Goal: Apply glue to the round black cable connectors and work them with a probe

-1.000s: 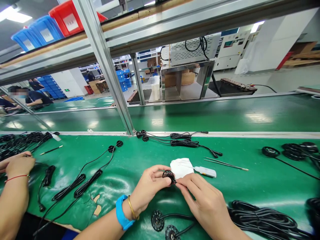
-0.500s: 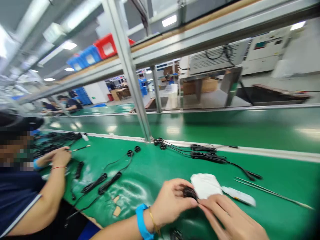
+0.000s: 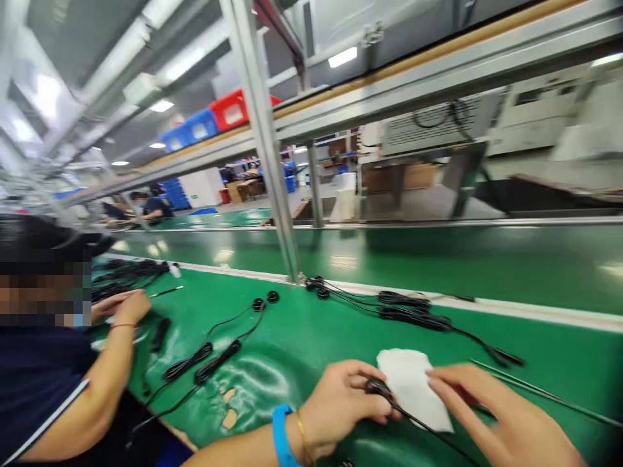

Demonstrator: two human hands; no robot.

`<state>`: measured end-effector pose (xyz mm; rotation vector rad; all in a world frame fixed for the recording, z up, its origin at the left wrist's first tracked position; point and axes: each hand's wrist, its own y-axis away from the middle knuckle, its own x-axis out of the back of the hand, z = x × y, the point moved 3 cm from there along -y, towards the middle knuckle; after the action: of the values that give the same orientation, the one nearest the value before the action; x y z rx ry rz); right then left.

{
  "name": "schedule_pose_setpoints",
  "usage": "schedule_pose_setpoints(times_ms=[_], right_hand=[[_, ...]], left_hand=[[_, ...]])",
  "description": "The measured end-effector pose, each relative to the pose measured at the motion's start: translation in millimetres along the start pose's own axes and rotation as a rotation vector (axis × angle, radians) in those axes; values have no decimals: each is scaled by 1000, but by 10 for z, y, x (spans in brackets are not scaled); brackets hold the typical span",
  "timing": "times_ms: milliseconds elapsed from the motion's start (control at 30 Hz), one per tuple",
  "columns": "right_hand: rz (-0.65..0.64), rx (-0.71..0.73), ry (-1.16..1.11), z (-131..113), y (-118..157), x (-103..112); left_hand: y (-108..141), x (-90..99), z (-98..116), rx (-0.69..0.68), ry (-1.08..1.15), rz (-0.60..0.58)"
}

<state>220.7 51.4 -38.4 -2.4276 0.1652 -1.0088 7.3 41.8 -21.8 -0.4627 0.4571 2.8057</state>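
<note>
Our left hand [image 3: 341, 407] clamped on black cable end [image 3: 378, 387], lower centre; right hand [image 3: 501, 405] at white cloth [image 3: 407, 379], lower right, grip we can't tell. Piece seemingly mid-handling, not yet laid down; coiled cables [image 3: 413, 316] lying right of centre.

A small black part [image 3: 378, 387], seemingly round though blurred, sits tilted in the left hand [image 3: 341, 405], its thin dark cable [image 3: 438, 435] slanting down rightward past the white cloth [image 3: 413, 383]

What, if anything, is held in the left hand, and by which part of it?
The left hand holds a black cable by its thicker end piece.
</note>
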Motion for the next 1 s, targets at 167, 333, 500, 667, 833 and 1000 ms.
schedule_pose_setpoints(times_ms=[167, 333, 500, 667, 833, 1000], right_hand=[[-302, -264, 164, 347, -147, 437], [-406, -293, 57, 378, -173, 436], [-350, -347, -93, 233, -238, 485], [-221, -429, -176, 145, -283, 529], [-166, -483, -225, 133, -272, 506], [-127, -495, -266, 109, -256, 492]], left_hand=[[-20, 9, 77, 27, -100, -76], [-53, 27, 39, 51, -143, -93], [-76, 63, 5, 49, -159, -84], [-69, 49, 24, 59, -165, -75], [-48, 27, 55, 63, -141, -67], [-51, 31, 31, 45, -86, -42]])
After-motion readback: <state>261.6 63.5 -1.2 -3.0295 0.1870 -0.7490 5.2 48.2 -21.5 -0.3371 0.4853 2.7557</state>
